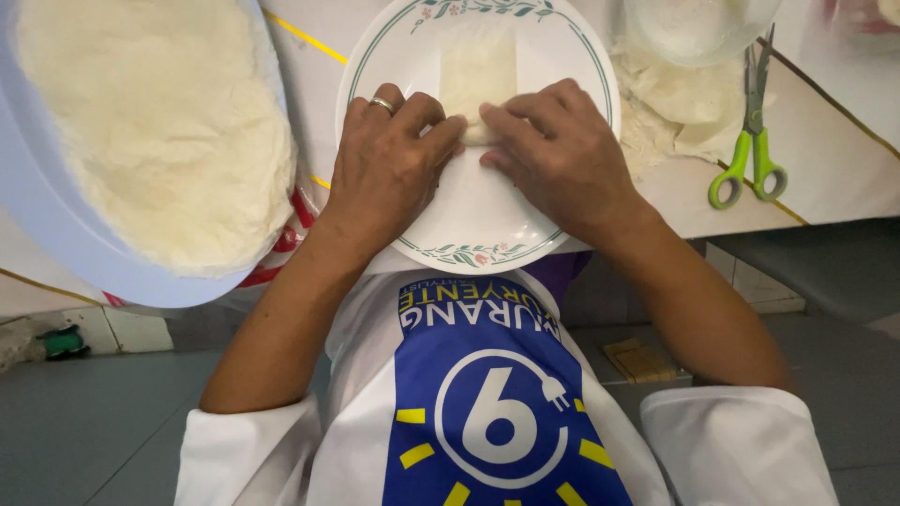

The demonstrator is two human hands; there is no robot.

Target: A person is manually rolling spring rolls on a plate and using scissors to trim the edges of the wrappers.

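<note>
A white round plate (562, 56) with a green rim line and floral trim lies at the table's near edge. On it lies a thin pale wrapper (478, 66), folded into a narrow strip. My left hand (389, 164), with a ring on one finger, presses its fingertips on the strip's near end. From the other side, my right hand (562, 155) pinches the same end. The fingertips of both hands nearly meet at the plate's middle.
A large light-blue basin (56, 234) holding a stack of pale wrappers (169, 122) fills the left. Green-handled scissors (750, 141) lie at the right beside wrapper scraps (675, 103). A clear bowl (698, 28) stands at the top right. Grey floor lies below the table edge.
</note>
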